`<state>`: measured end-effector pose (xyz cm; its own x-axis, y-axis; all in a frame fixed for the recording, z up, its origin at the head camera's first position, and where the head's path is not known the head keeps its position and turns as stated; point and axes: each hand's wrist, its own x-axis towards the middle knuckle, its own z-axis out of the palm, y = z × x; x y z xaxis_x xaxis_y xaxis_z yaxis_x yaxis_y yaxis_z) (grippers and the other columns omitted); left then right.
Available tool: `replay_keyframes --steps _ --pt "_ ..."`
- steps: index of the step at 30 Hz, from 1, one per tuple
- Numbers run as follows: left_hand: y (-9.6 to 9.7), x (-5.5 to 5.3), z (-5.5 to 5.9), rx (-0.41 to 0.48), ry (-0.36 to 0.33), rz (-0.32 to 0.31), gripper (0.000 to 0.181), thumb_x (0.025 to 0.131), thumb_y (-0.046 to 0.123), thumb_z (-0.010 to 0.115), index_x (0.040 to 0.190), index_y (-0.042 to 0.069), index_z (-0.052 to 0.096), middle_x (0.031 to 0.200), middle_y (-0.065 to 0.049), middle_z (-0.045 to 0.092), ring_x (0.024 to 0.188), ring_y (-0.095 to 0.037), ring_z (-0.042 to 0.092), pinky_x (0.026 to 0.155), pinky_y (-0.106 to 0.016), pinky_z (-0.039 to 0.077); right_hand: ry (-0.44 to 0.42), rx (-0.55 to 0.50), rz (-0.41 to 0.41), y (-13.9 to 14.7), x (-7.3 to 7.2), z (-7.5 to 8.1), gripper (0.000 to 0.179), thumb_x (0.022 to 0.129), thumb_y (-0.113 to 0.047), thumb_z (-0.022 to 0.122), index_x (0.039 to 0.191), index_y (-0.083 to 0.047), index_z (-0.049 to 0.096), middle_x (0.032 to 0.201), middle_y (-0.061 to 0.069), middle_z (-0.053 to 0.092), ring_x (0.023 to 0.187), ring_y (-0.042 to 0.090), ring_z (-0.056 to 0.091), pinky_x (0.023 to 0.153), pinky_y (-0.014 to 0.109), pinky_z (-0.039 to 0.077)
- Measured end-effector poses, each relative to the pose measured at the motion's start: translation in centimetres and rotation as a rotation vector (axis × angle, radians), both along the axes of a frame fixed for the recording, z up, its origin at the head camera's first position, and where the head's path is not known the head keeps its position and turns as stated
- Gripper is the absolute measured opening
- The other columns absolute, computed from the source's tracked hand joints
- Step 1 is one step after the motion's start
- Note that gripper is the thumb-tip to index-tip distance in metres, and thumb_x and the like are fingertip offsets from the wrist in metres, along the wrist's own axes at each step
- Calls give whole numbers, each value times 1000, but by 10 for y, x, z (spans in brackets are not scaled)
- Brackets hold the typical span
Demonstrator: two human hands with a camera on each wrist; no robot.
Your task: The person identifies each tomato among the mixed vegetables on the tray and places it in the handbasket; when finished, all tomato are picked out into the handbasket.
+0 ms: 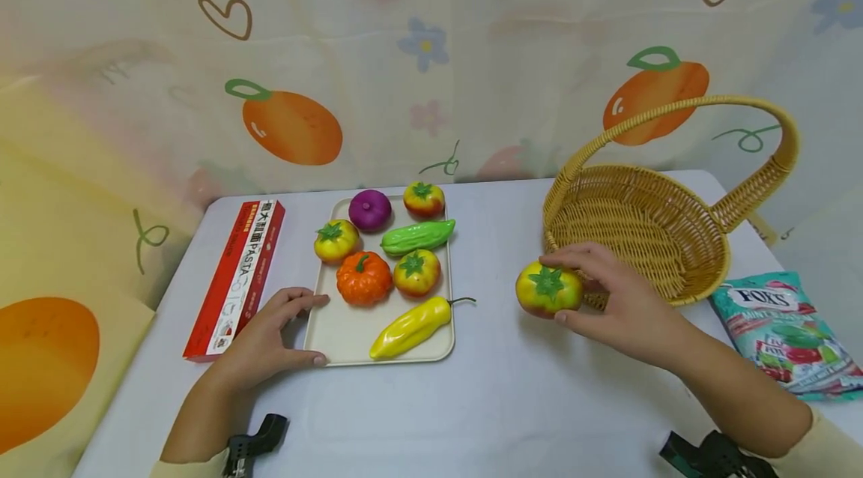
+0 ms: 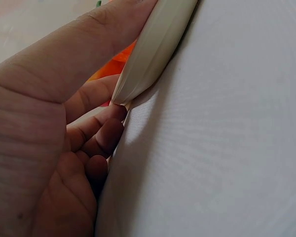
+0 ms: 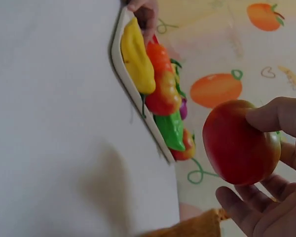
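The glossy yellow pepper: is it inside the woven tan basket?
No, the glossy yellow pepper lies on the rectangular cream tray.

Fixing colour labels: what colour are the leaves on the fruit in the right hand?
Green: the leaves on the held fruit show best in the head view.

The tray is cream; on it, the round vegetable is purple, the pumpkin orange, the pepper yellow, the gourd green, and three tomatoes shade from yellow to red. Right of the tray, the loose tomato is yellow above, red below; the woven basket is golden tan. Behind the tray, the pale backdrop bears orange fruits, blue flowers and brown hearts.
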<state>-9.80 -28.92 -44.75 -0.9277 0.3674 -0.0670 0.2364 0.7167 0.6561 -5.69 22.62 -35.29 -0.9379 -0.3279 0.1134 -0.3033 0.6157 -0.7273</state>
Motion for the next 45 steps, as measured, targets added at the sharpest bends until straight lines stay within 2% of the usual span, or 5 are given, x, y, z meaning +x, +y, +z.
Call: replay_keyframes --steps 7,19,22,29,45 --pt "-3 3 0 -10 6 19 86 73 43 99 146 17 65 141 -10 53 128 -31 51 109 -66 47 24 39 2 25 -10 7 65 87 -11 90 145 -20 63 140 3 55 123 26 56 92 16 53" --pt "-3 6 -2 -18 20 24 89 72 44 100 148 15 64 142 -10 53 128 -31 51 110 -65 45 23 45 -14 66 -49 5 68 88 -3 85 150 -14 61 137 6 53 118 15 51 90 6 45" --pt "-2 5 -2 -11 16 21 89 72 44 100 148 16 64 143 -10 52 130 -31 50 110 -66 45 14 105 -36 74 -61 3 69 88 -4 85 152 -13 59 135 7 54 117 19 53 90 11 47" --pt "0 4 0 -18 6 24 89 71 44 100 148 15 64 143 -10 52 130 -31 49 111 -65 45 -40 231 -38 84 -83 -2 72 90 -14 84 156 -12 55 141 14 52 118 35 54 90 47 51" --pt "1 1 -1 -19 10 23 90 71 44 100 148 15 64 143 -9 53 130 -30 49 111 -65 46 -185 248 19 91 -129 -2 67 92 -8 79 153 -15 56 147 16 54 118 34 58 96 48 53"
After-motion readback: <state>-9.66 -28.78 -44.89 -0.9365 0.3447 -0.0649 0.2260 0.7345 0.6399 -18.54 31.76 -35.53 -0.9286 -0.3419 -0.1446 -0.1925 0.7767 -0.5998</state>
